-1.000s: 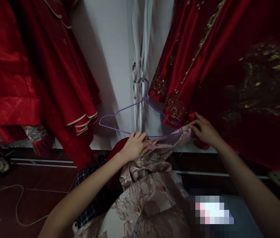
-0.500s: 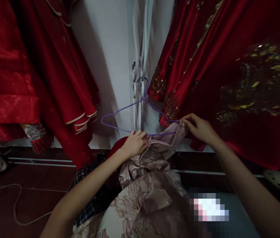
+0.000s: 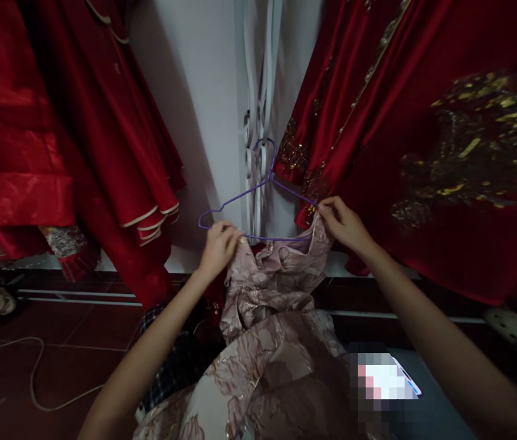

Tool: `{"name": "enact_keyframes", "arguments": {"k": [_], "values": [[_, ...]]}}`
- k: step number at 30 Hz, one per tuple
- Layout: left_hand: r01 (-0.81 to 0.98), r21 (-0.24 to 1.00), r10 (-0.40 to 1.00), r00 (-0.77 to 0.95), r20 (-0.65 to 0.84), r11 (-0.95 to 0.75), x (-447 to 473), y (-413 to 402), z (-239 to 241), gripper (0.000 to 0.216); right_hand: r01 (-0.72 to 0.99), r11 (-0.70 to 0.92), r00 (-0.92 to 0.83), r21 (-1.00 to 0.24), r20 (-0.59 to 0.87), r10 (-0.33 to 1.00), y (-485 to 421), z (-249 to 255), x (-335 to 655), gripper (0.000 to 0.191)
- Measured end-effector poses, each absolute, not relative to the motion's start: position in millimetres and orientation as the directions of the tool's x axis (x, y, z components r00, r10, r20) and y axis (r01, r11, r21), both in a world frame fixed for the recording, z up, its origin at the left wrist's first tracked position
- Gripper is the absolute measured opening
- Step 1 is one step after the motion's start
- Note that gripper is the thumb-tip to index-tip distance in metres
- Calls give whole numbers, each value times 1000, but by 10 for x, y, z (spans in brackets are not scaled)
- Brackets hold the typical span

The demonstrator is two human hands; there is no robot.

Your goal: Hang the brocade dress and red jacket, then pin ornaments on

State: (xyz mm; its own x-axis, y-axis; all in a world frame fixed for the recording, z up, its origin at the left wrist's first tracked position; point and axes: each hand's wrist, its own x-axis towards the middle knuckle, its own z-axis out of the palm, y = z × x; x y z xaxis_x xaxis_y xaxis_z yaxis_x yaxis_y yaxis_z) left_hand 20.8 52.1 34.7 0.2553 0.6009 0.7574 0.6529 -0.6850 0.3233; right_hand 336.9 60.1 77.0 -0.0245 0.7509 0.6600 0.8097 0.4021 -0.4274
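A purple wire hanger (image 3: pixel 245 194) hangs by its hook from a white scrolled metal stand. Below it a pale pink dress (image 3: pixel 277 342) with a metallic floral pattern spreads down toward me. At the hanger's right arm, my right hand (image 3: pixel 343 227) pinches one shoulder strap of the dress, which lies over that end. My left hand (image 3: pixel 219 244) is closed on the other strap, close to the hanger's left end. Whether that strap is around the wire there is hidden by my fingers.
Red garments (image 3: pixel 116 140) hang on the left, and a red dress with gold sequins (image 3: pixel 473 140) hangs on the right. A white cord (image 3: pixel 33 373) crosses the tiled floor. A lit, blurred-out screen (image 3: pixel 387 379) lies at lower right, near a pale clog (image 3: pixel 510 327).
My left hand has moved left and up along the hanger, drawing the left strap with it. My right hand has shifted slightly left and up. The dress top now spreads wider under the hanger.
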Motion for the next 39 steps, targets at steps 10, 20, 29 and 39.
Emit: {"name": "enact_keyframes", "arguments": {"k": [10,20,29,39], "values": [[633,606,776,-12,630,-482,-778,918,-171,35,790,409,-19,-456,650,759,632,815,3388,35],[600,590,747,18,665,-540,-871,973,-161,36,790,415,-19,-451,659,752,625,862,3398,33],[677,565,777,17,629,-472,-888,961,-98,35,797,390,-17,-462,627,778,607,872,3407,33],[693,387,713,263,650,-609,-348,1059,651,39,793,377,-23,-479,595,804,624,856,3410,35]]}}
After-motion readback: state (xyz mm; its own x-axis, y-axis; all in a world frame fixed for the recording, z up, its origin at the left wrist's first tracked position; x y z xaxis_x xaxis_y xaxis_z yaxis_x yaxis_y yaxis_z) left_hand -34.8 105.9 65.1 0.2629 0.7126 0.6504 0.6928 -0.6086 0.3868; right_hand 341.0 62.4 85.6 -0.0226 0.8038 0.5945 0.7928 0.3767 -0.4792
